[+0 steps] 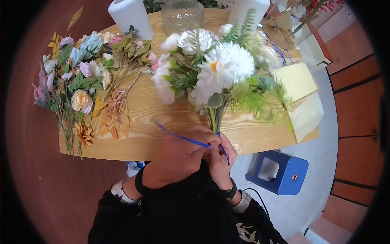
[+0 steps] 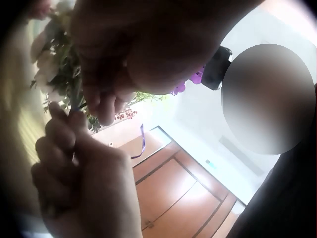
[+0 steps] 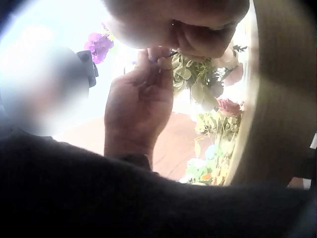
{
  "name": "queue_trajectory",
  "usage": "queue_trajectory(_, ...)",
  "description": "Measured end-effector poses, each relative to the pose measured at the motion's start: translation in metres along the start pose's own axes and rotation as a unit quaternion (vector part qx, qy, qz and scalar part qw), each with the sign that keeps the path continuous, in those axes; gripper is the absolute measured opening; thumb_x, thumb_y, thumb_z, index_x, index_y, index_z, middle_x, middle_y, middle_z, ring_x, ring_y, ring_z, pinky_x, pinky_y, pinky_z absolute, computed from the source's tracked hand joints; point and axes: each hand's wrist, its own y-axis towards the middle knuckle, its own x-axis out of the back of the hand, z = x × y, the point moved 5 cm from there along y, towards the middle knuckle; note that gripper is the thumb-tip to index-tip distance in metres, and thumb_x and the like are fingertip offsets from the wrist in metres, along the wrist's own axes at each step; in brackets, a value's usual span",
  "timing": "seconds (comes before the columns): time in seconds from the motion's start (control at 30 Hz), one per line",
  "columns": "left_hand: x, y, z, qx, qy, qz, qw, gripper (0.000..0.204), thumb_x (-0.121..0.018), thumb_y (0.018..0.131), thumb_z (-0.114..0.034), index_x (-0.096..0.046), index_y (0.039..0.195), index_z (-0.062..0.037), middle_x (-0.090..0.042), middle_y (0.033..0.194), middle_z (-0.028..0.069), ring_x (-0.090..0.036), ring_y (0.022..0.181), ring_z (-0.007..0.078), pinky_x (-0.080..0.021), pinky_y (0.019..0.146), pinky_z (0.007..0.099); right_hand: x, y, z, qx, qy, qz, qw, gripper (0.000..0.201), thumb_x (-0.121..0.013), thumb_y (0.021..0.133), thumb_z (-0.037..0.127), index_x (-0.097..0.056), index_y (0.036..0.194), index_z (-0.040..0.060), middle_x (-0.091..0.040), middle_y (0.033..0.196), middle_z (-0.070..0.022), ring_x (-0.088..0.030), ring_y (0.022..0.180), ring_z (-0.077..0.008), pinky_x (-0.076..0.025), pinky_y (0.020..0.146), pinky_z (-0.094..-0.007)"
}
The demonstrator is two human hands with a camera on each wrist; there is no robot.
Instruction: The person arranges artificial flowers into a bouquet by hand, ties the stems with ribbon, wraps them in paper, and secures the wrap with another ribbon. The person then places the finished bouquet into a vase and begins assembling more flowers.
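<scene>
A bouquet of white and pale pink flowers with green fern stands upright before the chest, its stems gathered at the bottom. Blue ribbon goes round the stems, one tail stretching left and another hanging down. My left hand pinches the ribbon near the stems. Just under the binding, my right hand grips the stems, thumb close to the left fingertips. In the left wrist view the right hand has curled fingers. The right wrist view shows the left hand at the ribbon; the stem ends are hidden.
Loose flowers lie on the left of the wooden table. White vases and a glass vase stand at the back. Cream paper sheets overlap the right edge. A blue stool is on the floor.
</scene>
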Motion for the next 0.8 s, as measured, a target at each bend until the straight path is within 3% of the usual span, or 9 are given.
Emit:
queue_trajectory(0.07,0.001,0.0,-0.002,-0.041,0.049,0.002,0.998,0.008,-0.055,0.084,-0.003,-0.059,0.082,0.0037,-0.063,0.074,0.0075,-0.059,0.069,0.0148,-0.046,0.063,0.0265,0.005,0.001,-0.006,-0.012,-0.026,0.0,1.0,0.021,-0.053,0.089,0.014,-0.056,0.102,-0.0026,-0.052,0.062,0.0015,-0.037,0.046,-0.0011,-0.024,0.041,-0.0158)
queue_trajectory(0.17,0.011,-0.007,0.015,0.052,-0.036,-0.048,0.997,0.008,-0.057,0.081,-0.002,-0.06,0.086,0.0031,-0.064,0.076,0.0091,-0.061,0.069,0.0178,-0.046,0.064,0.0266,0.003,0.001,0.005,-0.039,0.008,-0.025,0.999,0.02,-0.054,0.089,0.015,-0.057,0.1,-0.0015,-0.05,0.06,0.0031,-0.035,0.045,-0.0007,-0.024,0.04,-0.0157)
queue_trajectory(0.27,0.032,-0.022,0.015,0.222,0.051,-0.06,0.972,0.013,-0.06,0.08,-0.005,-0.061,0.09,0.0027,-0.063,0.076,0.0118,-0.061,0.068,0.0219,-0.047,0.065,0.0269,0.006,0.007,0.006,-0.066,0.001,-0.07,0.995,0.013,-0.051,0.09,0.009,-0.057,0.091,-0.0024,-0.044,0.057,0.0058,-0.035,0.048,0.0005,-0.025,0.042,-0.0168)
queue_trajectory(0.33,0.028,-0.035,0.003,0.263,0.191,0.108,0.94,0.018,-0.062,0.078,-0.007,-0.061,0.094,0.0005,-0.063,0.075,0.0122,-0.061,0.066,0.024,-0.047,0.065,0.0278,0.004,0.013,0.003,-0.08,0.038,-0.059,0.994,0.014,-0.049,0.091,0.01,-0.057,0.09,-0.0013,-0.044,0.057,0.0058,-0.036,0.048,0.0007,-0.026,0.042,-0.0156)
queue_trajectory(0.37,0.024,-0.038,0.0,0.264,0.19,0.104,0.94,0.018,-0.062,0.078,-0.007,-0.061,0.094,0.0005,-0.063,0.075,0.0122,-0.061,0.066,0.024,-0.047,0.065,0.0278,0.002,0.014,0.003,-0.08,0.037,-0.054,0.995,0.014,-0.049,0.091,0.01,-0.057,0.09,-0.0013,-0.044,0.057,0.0058,-0.036,0.048,0.0007,-0.026,0.042,-0.0156)
queue_trajectory(0.43,0.009,-0.03,-0.039,-0.03,0.084,-0.004,0.996,0.021,-0.065,0.075,-0.006,-0.062,0.095,-0.0012,-0.063,0.08,0.0108,-0.061,0.073,0.0228,-0.048,0.067,0.0297,-0.005,0.012,0.0,-0.104,0.06,-0.043,0.992,0.012,-0.053,0.089,0.011,-0.056,0.09,-0.0009,-0.045,0.06,0.0051,-0.04,0.05,-0.0025,-0.031,0.045,-0.0169)
queue_trajectory(0.47,-0.001,-0.026,-0.04,-0.026,0.088,-0.011,0.996,0.021,-0.065,0.075,-0.006,-0.062,0.095,-0.0012,-0.063,0.08,0.0108,-0.061,0.073,0.0228,-0.048,0.067,0.0297,-0.007,0.009,-0.009,-0.106,0.061,-0.035,0.992,0.012,-0.053,0.089,0.011,-0.056,0.09,-0.0009,-0.045,0.06,0.0051,-0.04,0.05,-0.0025,-0.031,0.045,-0.0169)
queue_trajectory(0.53,-0.019,-0.014,-0.034,-0.077,0.079,-0.04,0.993,0.023,-0.066,0.071,-0.001,-0.063,0.094,-0.0023,-0.063,0.084,0.0099,-0.059,0.08,0.0221,-0.048,0.068,0.0311,-0.003,0.004,-0.016,0.06,0.056,-0.045,0.996,0.014,-0.056,0.085,0.011,-0.056,0.092,-0.0007,-0.049,0.066,0.0029,-0.048,0.058,-0.0076,-0.038,0.052,-0.0208)
queue_trajectory(0.8,-0.036,-0.019,-0.011,-0.175,0.042,0.0,0.984,0.033,-0.062,0.064,0.005,-0.062,0.096,-0.001,-0.059,0.095,0.0107,-0.055,0.08,0.0236,-0.047,0.068,0.0304,-0.004,0.007,0.004,0.033,-0.079,0.06,0.995,0.016,-0.056,0.082,0.011,-0.056,0.094,0.0008,-0.054,0.077,0.0,-0.052,0.069,-0.0107,-0.043,0.06,-0.0246)
